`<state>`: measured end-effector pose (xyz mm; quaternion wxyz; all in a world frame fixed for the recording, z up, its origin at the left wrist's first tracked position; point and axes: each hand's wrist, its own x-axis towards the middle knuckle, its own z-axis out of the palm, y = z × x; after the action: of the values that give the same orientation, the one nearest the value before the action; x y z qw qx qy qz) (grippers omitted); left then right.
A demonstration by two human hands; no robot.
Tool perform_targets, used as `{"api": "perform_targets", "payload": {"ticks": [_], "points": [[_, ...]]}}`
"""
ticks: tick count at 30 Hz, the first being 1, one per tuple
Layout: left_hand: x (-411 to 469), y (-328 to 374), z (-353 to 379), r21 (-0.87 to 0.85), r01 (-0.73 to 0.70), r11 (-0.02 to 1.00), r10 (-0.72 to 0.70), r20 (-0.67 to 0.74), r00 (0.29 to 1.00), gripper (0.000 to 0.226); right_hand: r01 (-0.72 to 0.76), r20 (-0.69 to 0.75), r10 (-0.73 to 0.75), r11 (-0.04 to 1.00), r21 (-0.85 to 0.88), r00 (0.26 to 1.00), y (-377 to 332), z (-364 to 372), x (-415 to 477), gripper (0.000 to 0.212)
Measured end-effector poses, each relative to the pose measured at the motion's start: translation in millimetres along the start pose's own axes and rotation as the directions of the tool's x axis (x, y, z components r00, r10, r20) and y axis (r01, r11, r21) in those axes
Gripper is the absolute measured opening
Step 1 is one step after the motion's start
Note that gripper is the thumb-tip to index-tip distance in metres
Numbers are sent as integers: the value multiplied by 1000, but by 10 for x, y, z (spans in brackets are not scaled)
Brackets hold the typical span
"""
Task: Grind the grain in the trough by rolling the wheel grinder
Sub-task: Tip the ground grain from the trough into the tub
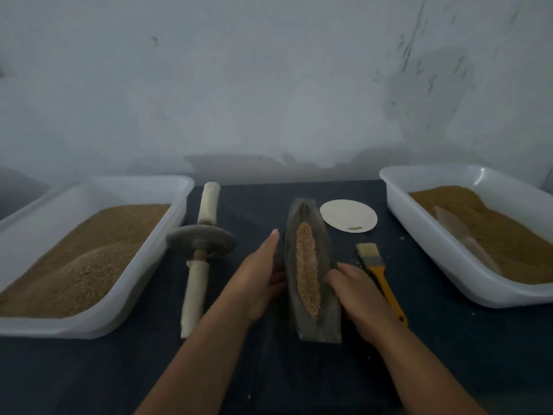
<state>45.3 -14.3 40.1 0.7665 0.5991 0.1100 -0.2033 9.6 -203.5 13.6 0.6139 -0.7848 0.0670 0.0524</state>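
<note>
Left hand (260, 274) flat-fingered, right hand (356, 290) curled on the rim, both brace the trough (322, 326), probably squaring it for the wheel grinder (200, 241).

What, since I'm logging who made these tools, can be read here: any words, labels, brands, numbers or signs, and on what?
No text can be read anywhere in this view.
The brush, left tub, right tub, round white disc, trough and wheel grinder show no print or label.
The small brown mark on the disc looks like grain, not writing.
</note>
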Motion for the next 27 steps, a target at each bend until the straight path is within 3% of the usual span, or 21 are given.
{"api": "perform_targets", "payload": {"ticks": [3,6,11,13,15,17,18,22,24,25,27], "points": [[96,7,114,-120,83,989,-69,119,991,74,-13,57,10,998,53,998,-78,-52,-36,20],[136,-54,210,-233,67,970,-23,186,982,57,59,77,-53,995,-78,996,-152,-74,-100,23],[138,-126,180,-338,38,940,-9,86,996,38,215,146,-177,928,-304,973,-249,-98,-200,20],[97,-126,182,-358,57,932,-32,74,997,41,259,6,-287,852,-454,958,-205,-268,-215,23],[73,-138,179,-371,58,927,-37,64,997,42,168,-160,-363,721,-672,918,-104,-529,-231,46],[33,-123,169,-382,33,923,-16,49,999,40,-3,-189,-325,497,-868,927,65,-758,-201,60],[-2,-106,170,-388,16,921,-2,36,999,39,-18,-150,-285,420,-908,947,143,-818,-185,64],[-209,17,164,-400,-36,916,25,-31,999,36,76,-10,-203,412,-908,979,207,-826,-134,51],[-312,104,112,-397,-75,915,51,-71,996,37,57,10,-123,383,-922,992,156,-812,-82,27],[-363,149,70,-395,-98,913,68,-89,994,35,41,-1,-94,445,-894,996,133,-819,-60,18],[-470,264,-58,-402,-147,904,107,-120,987,32,49,-31,-112,653,-756,993,108,-812,-69,29]]}}
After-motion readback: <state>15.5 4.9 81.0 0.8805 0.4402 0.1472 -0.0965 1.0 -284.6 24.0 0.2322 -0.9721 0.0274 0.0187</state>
